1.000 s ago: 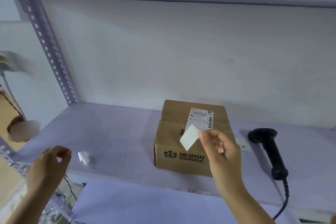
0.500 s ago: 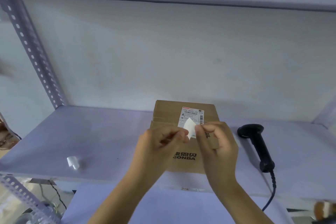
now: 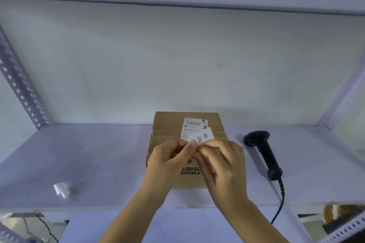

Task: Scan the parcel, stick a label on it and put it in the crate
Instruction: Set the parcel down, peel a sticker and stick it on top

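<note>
Fingertips [image 3: 192,145] of both hands pinch small white printed label [image 3: 201,137] above brown cardboard parcel [image 3: 169,126] on pale shelf [image 3: 88,154]. Black handheld scanner [image 3: 264,154] lies beside. Label unstuck; crate unseen.

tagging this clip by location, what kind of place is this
Probably a parcel-handling or warehouse packing station: a cardboard parcel with a barcoded shipping label sits on a metal rack shelf, and a corded handheld barcode scanner lies beside it.
</note>
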